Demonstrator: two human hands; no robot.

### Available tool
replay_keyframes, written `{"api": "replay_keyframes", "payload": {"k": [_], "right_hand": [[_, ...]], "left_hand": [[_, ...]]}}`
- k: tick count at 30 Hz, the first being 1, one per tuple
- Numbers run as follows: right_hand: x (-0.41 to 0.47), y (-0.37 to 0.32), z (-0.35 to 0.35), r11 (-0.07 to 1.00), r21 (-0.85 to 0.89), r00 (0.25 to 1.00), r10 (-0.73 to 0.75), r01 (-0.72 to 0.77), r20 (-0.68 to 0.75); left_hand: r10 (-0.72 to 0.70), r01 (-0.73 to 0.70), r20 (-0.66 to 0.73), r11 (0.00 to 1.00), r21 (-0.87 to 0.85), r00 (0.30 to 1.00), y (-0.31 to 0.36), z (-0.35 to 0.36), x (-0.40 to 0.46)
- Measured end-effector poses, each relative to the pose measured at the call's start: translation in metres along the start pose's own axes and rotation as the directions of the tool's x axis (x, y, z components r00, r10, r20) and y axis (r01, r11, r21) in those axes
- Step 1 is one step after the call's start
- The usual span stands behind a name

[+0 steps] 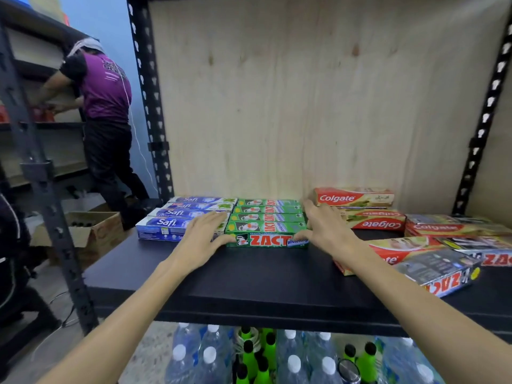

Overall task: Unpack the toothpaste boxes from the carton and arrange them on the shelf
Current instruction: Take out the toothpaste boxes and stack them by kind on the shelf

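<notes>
Head view: both hands, left hand (203, 236) and right hand (322, 227), fingers straight, press the ends of the green Zact boxes (267, 224) at the shelf's (249, 278) back edge.

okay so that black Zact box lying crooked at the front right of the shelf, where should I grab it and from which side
Take the black Zact box across its long narrow sides near the middle, coming from above and the front. It lies flat and skewed, its far end against the Colgate box, so only the front and top look open. The right hand seems closest.

Green Zact boxes (267, 223) (blue Safi boxes (184, 216))
</notes>
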State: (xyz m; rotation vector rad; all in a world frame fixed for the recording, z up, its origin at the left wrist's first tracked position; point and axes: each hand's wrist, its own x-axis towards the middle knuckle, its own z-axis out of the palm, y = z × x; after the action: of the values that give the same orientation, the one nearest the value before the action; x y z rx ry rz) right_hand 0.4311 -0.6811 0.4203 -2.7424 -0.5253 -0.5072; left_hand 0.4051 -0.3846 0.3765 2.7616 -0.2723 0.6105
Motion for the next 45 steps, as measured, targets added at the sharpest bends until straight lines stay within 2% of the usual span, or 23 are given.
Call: {"api": "replay_keyframes", "payload": {"k": [5,8,13,16,19,21,24,28,32,38,41,43,45], "right_hand": [[0.007,0.010,0.009,0.997,0.079,0.999,0.004,-0.002,-0.032],[0.007,0.013,0.013,0.995,0.093,0.999,0.028,-0.023,-0.046],[0.003,0.024,0.000,0.988,0.142,0.996,0.048,-0.057,0.069],[0.002,0.051,-0.023,0.993,0.086,0.995,0.079,-0.083,0.056],[-0.002,0.089,-0.045,0.991,0.013,0.991,0.136,-0.136,-0.017],[-0.003,0.118,-0.057,0.981,0.003,0.980,0.196,-0.196,-0.039],[0.000,0.158,-0.067,0.961,0.021,0.960,0.275,-0.275,-0.057],[0.016,0.191,-0.064,0.942,0.005,0.938,0.334,-0.335,-0.095],[0.034,0.212,-0.057,0.932,-0.059,0.934,0.356,-0.357,-0.026],[0.046,0.239,-0.046,0.934,0.159,0.947,0.307,-0.319,0.095],[0.052,0.253,-0.045,0.893,0.327,0.951,0.287,-0.308,0.111],[0.053,0.264,-0.044,0.866,0.409,0.956,0.285,-0.288,0.070],[0.043,0.262,-0.054,0.882,0.387,0.951,0.308,-0.270,-0.037]], "left_hand": [[-0.004,0.004,0.015,1.000,-0.030,1.000,0.000,0.003,0.003],[0.008,-0.008,0.013,1.000,0.015,1.000,0.001,0.005,0.003],[0.010,-0.013,0.040,0.997,0.077,0.999,0.002,0.003,0.001],[0.054,-0.055,0.016,0.995,0.077,0.998,0.004,0.002,-0.002],[0.096,-0.092,-0.078,0.995,0.050,0.992,0.017,0.000,-0.003],[0.063,-0.067,-0.152,0.997,-0.022,0.986,0.037,0.000,0.002],[0.033,-0.047,-0.177,0.996,-0.077,0.984,0.077,0.013,0.025],[0.011,-0.026,-0.095,0.986,-0.163,0.995,0.140,0.044,0.081],[-0.015,0.019,0.026,0.986,-0.167,1.000,0.196,0.071,0.135],[-0.186,0.183,0.017,0.943,-0.279,0.982,0.221,0.101,0.169],[-0.243,0.229,0.011,0.893,-0.389,0.970,0.230,0.099,0.170],[-0.250,0.217,-0.017,0.873,-0.437,0.968,0.236,0.093,0.170],[-0.252,0.203,-0.042,0.857,-0.475,0.967,0.248,0.085,0.168]]}}
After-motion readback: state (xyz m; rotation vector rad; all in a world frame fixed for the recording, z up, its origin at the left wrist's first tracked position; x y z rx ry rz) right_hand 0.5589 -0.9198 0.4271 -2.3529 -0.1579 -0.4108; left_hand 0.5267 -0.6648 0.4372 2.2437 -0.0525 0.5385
